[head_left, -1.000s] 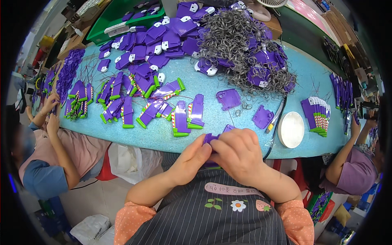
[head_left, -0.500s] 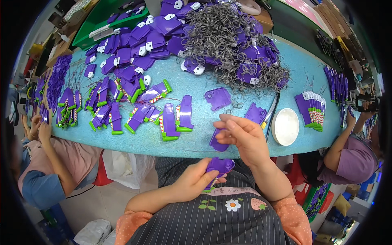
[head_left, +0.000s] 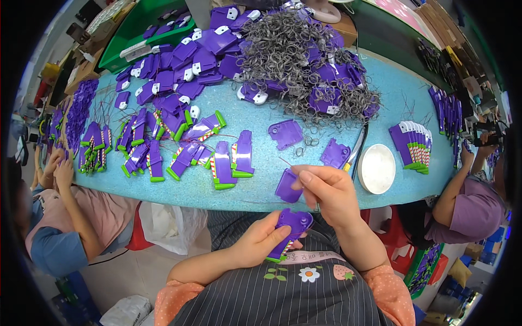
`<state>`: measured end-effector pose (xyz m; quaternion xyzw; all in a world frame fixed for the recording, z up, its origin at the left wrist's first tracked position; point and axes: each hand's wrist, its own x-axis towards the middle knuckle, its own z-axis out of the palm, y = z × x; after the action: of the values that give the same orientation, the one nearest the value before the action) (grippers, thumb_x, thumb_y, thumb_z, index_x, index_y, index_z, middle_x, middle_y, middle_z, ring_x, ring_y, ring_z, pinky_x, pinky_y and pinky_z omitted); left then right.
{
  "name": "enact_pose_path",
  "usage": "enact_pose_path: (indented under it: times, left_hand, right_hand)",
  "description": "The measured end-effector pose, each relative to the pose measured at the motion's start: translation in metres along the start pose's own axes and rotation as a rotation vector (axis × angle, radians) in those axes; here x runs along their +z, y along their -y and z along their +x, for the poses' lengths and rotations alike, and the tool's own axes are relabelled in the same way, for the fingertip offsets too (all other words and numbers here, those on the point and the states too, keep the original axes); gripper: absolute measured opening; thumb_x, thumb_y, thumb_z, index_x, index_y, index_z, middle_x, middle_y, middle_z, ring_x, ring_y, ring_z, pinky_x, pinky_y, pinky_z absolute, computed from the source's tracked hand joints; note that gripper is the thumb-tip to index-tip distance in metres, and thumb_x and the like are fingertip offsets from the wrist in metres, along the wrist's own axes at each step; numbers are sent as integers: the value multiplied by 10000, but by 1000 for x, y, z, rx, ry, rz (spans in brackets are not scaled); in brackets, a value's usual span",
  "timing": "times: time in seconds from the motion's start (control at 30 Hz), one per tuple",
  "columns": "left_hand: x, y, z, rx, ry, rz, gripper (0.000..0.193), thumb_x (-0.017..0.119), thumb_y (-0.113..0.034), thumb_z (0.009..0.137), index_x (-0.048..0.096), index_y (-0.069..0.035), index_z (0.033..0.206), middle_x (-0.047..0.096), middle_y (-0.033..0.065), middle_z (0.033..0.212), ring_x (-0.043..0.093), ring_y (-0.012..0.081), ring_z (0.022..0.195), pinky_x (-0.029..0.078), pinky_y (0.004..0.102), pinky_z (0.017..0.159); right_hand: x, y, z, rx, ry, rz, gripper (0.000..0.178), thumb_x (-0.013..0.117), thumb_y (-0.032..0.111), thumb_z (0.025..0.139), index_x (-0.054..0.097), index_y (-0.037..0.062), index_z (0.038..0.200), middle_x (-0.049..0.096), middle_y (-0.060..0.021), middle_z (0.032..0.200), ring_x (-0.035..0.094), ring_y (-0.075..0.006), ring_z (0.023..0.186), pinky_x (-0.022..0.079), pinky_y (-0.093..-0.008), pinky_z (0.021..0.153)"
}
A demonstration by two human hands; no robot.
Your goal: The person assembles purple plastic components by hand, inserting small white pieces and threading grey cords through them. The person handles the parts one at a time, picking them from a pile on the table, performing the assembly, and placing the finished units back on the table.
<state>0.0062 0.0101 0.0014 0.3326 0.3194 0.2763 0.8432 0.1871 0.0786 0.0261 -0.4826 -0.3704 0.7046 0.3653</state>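
My left hand, at my lap, is closed around a purple plastic wing piece with a striped red-and-white edge and a green tip. Just above and to the right, my right hand pinches a thin wire spring; its thin ends poke out past the fingers, and the rest is hidden. Behind that hand, a flat purple panel lies near the table edge. Two more purple panels, one farther left and one farther right, lie beyond, with a few loose grey springs between them.
A big tangle of grey wire springs covers purple parts at the back. Assembled purple-and-green wings lie left; a fanned stack lies right. A white bowl stands beside a yellow-handled tool. Co-workers sit at both sides.
My right hand has turned and closed its fingertips, and a thin wire now shows between them. My left hand still holds the wing piece, whose striped edge shows more.
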Motion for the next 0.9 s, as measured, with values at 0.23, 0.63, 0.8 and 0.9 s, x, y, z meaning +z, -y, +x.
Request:
enact_pose_path:
  times: [0.23,0.63,0.8,0.9]
  left_hand:
    - [4,-5,-6,291,-272,-138,321,425,-151,964,390,10,1240,549,160,1176,603,203,985,488,320,860]
    - [13,-1,-10,446,-308,7,290,446,-56,943,467,55,1211,587,118,1115,574,123,970,464,252,845]
    - [8,2,-9,417,-363,147,276,477,-55,929,507,60,1178,636,93,1002,586,91,876,476,225,760]
    - [6,1,-8,428,-392,268,277,495,-50,917,519,55,1172,655,83,953,591,75,823,484,221,714]
  right_hand:
    - [19,0,-33,-789,-97,-727,171,679,-12,712,648,-10,880,501,-28,546,450,-104,413,304,-247,383]
    - [23,-13,-25,-993,-261,-986,172,714,-4,645,619,25,786,451,-21,491,439,-156,378,313,-280,366]
    - [21,-17,-20,-1004,-267,-1010,179,719,4,639,619,23,786,458,-22,492,445,-159,381,323,-280,370]
    - [22,-16,-20,-1006,-269,-1001,173,719,9,640,615,24,778,459,-22,493,448,-162,382,326,-281,372]
